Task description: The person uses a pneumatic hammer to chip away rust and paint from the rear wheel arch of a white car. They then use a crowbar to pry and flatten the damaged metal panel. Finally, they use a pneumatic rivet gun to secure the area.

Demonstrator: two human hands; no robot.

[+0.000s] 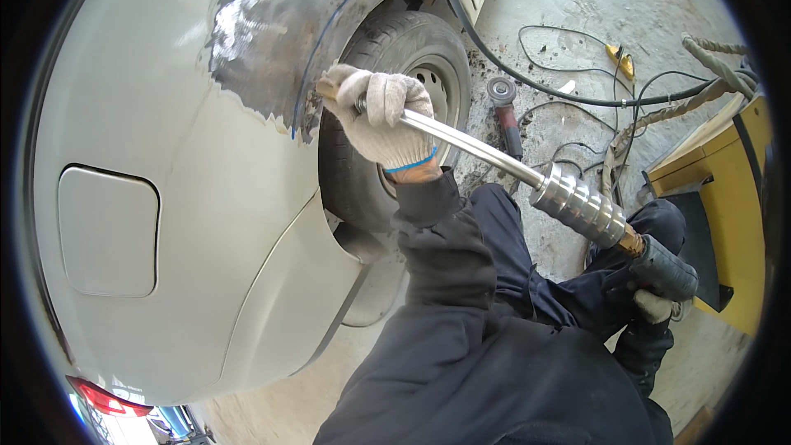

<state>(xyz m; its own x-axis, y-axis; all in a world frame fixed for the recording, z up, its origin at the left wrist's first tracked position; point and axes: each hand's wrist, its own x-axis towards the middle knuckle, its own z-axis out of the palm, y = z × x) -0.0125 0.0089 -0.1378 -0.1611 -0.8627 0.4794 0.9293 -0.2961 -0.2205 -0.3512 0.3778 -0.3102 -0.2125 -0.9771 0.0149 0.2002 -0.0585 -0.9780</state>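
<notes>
A slide hammer (577,204) with a bright steel shaft, a ribbed sliding weight and a dark grip lies slantwise across the view. My left hand (383,103), in a whitish knit glove, is wrapped round the front of its shaft beside the wheel arch. A tan piece at those fingertips touches or nearly touches the panel edge; the contact is partly hidden. My right hand (653,306), also gloved, is closed on the dark grip at the lower right, mostly hidden by it. The pale car panel (198,222) has a bare-metal patch (268,29) with a blue curved line along the arch.
Behind my left hand is the tyre (412,41). On the concrete floor lie an angle grinder (504,111), a yellow clamp-like piece (620,60) and tangled cables. A thick black cable (527,76) runs from the wheel arch towards a yellow cabinet (733,206) at the right.
</notes>
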